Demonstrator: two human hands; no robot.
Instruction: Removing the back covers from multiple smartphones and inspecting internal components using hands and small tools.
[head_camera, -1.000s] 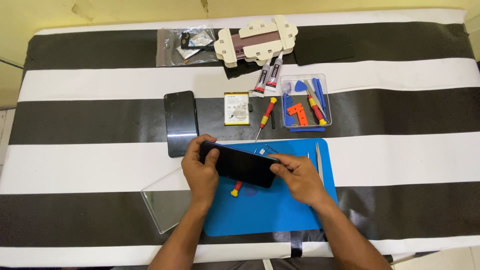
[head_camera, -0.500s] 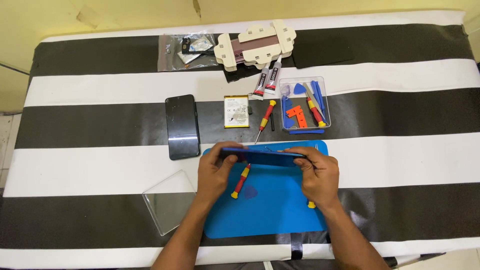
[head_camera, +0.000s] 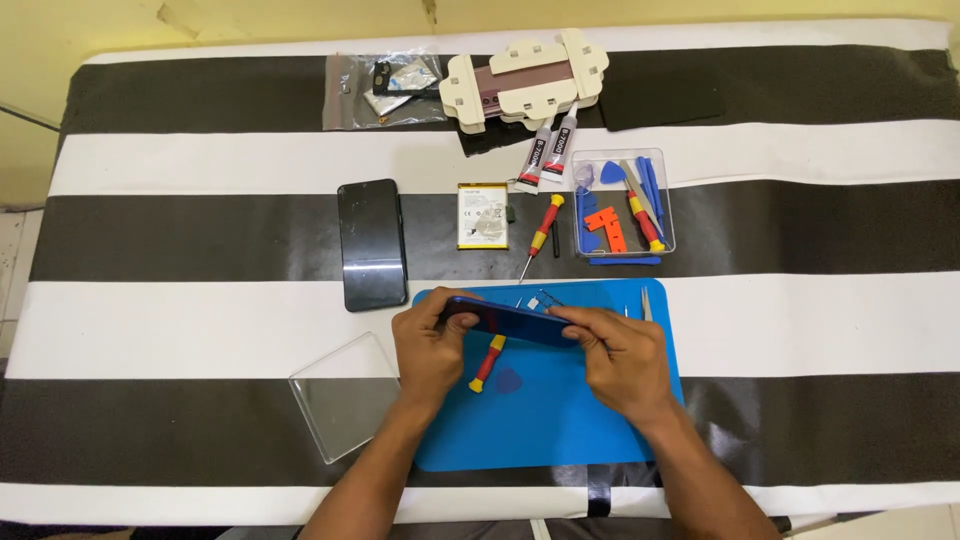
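Phone (head_camera: 510, 322) — dark blue, slim, tilted edge-on between both hands.

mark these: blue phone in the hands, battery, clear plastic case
blue phone (head_camera: 505, 321), head view, on the middle of its blue back, between the two hands.
battery (head_camera: 482, 215), head view, on the middle of its pale label face.
clear plastic case (head_camera: 345, 395), head view, on its flat centre panel.

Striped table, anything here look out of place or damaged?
Nothing looks damaged or spilled. Both hands, left hand and right hand, hold a dark blue phone body edge-up over the blue work mat. One red-and-yellow screwdriver lies on the mat beneath it.
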